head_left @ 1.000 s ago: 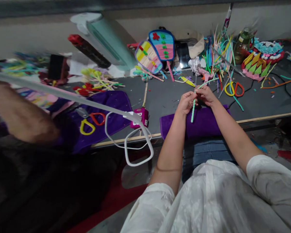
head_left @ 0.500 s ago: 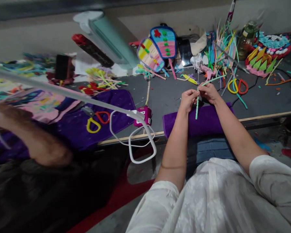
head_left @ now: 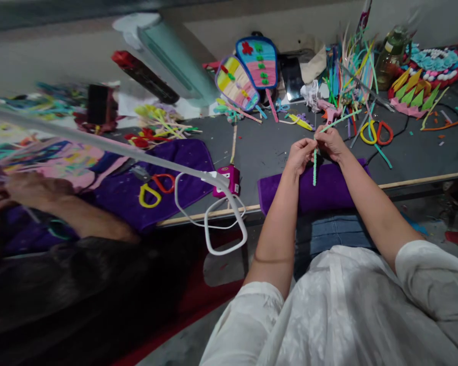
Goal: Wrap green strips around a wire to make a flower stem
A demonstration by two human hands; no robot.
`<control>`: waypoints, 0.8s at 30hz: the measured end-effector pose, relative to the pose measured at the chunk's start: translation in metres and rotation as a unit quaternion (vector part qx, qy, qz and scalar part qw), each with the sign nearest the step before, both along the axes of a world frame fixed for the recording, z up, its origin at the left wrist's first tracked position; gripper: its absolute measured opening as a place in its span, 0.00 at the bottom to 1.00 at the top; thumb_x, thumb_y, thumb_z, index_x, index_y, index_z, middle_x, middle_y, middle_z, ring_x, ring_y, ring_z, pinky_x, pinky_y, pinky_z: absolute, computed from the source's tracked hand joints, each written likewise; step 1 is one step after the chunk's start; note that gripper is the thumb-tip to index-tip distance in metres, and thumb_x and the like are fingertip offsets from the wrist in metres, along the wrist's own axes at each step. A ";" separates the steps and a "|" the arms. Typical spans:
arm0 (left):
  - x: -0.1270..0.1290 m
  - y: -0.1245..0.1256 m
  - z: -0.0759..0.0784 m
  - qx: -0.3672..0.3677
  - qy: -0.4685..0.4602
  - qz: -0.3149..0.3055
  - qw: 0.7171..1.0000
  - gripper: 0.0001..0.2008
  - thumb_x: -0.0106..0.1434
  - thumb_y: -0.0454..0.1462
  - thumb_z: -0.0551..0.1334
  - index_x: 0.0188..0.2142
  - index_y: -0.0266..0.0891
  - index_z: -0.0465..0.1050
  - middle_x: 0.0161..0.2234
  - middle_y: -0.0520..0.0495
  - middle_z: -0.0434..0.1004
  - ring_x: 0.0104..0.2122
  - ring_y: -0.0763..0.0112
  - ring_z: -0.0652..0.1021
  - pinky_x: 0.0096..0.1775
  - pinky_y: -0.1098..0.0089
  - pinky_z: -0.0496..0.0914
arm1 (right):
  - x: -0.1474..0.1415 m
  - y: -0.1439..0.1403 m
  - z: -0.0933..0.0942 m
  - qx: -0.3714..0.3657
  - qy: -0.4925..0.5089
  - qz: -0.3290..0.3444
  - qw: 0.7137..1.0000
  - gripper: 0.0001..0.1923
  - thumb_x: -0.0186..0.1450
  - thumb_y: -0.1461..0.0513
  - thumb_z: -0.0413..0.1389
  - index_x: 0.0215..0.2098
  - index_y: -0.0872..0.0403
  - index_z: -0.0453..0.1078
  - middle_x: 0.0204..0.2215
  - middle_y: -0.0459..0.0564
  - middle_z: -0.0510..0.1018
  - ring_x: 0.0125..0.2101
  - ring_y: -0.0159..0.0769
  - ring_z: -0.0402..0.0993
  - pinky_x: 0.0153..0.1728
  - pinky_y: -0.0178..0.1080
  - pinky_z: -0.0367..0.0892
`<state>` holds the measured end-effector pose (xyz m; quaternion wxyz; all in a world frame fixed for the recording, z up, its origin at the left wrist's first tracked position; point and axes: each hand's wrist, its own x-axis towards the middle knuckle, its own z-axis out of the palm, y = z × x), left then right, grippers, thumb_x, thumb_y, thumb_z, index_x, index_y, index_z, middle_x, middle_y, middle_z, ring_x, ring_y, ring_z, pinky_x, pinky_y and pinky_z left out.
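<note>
Both my hands meet above a purple cloth at the table's near edge. My left hand pinches the upper part of a thin stick wound with light green pipe cleaner, which hangs down below my fingers. My right hand grips the same stick from the right, and a loose green strand runs up and right from it toward the pile of pipe cleaners.
The grey table holds two colourful fan-shaped crafts, yellow-and-red scissors, another pair on a purple cloth, a pink glue gun with white cord, and a green bottle. Another person's arm works at the left.
The view has shifted a little, and my hands with the green stick sit slightly further right and higher. The other person's arm at the left has moved down and inward.
</note>
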<state>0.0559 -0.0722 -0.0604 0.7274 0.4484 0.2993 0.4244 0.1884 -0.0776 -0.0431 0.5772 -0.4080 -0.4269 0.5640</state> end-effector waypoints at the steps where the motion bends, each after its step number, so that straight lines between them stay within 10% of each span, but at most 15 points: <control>1: 0.001 0.000 0.000 0.012 0.013 0.013 1.000 0.16 0.48 0.44 0.72 0.26 0.36 0.69 0.18 0.56 0.67 0.15 0.84 0.64 0.18 0.78 0.60 | -0.001 0.001 -0.002 0.001 -0.016 -0.022 1.000 0.09 0.52 0.63 0.60 0.22 0.53 0.62 0.14 0.38 0.56 0.17 0.23 0.50 0.19 0.30 0.50; 8: 0.001 0.000 -0.001 0.053 0.038 0.065 0.996 0.16 0.46 0.42 0.72 0.22 0.36 0.68 0.15 0.57 0.65 0.13 0.85 0.62 0.17 0.79 0.56 | -0.002 0.004 -0.005 -0.007 -0.027 -0.024 0.999 0.07 0.52 0.63 0.60 0.22 0.53 0.64 0.15 0.38 0.58 0.17 0.23 0.49 0.18 0.30 0.48; 18: -0.009 0.000 0.001 -0.031 0.014 -0.031 0.999 0.17 0.47 0.44 0.71 0.25 0.38 0.65 0.16 0.57 0.65 0.14 0.81 0.66 0.17 0.77 0.61 | 0.002 -0.008 0.005 -0.012 0.049 0.098 0.994 0.13 0.49 0.58 0.65 0.26 0.55 0.66 0.18 0.39 0.64 0.20 0.23 0.57 0.21 0.29 0.54; 24: -0.001 -0.002 0.000 0.006 0.019 0.003 1.000 0.18 0.46 0.46 0.72 0.26 0.37 0.68 0.17 0.57 0.66 0.13 0.83 0.65 0.19 0.76 0.63 | 0.002 -0.001 -0.002 0.002 0.056 0.026 0.998 0.12 0.49 0.61 0.62 0.22 0.53 0.62 0.14 0.37 0.58 0.17 0.23 0.50 0.18 0.29 0.49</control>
